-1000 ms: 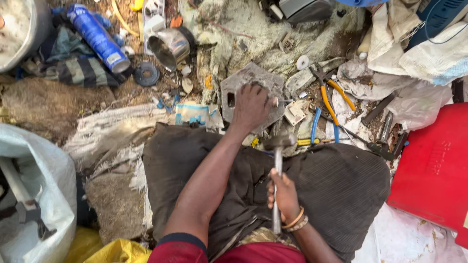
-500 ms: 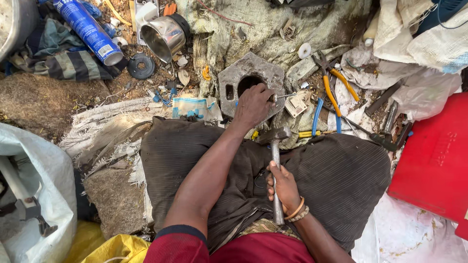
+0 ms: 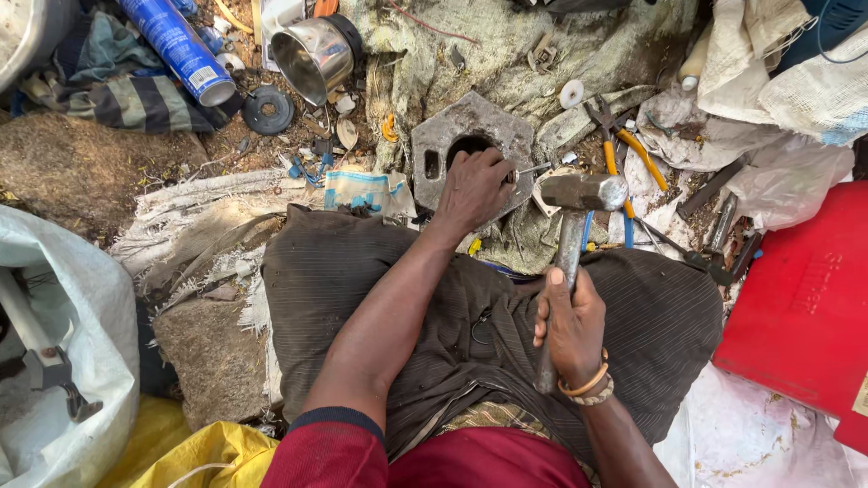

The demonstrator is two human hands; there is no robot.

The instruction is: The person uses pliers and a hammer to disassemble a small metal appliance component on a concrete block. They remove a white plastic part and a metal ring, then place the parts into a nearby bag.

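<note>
Messy ground full of scrap; left hand point(image 3: 477, 185) is pinching a thin nail point(image 3: 535, 168) on the grey metal plate point(image 3: 470, 131), right hand point(image 3: 571, 323) is gripping a hammer point(image 3: 571, 226) tight.

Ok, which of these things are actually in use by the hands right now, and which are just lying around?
In use:
left hand pressing on the grey metal plate
small thin metal piece held at its fingers
right hand gripping the hammer

Lying about:
yellow-handled pliers
steel cup
blue spray can
red case
white sack
</note>
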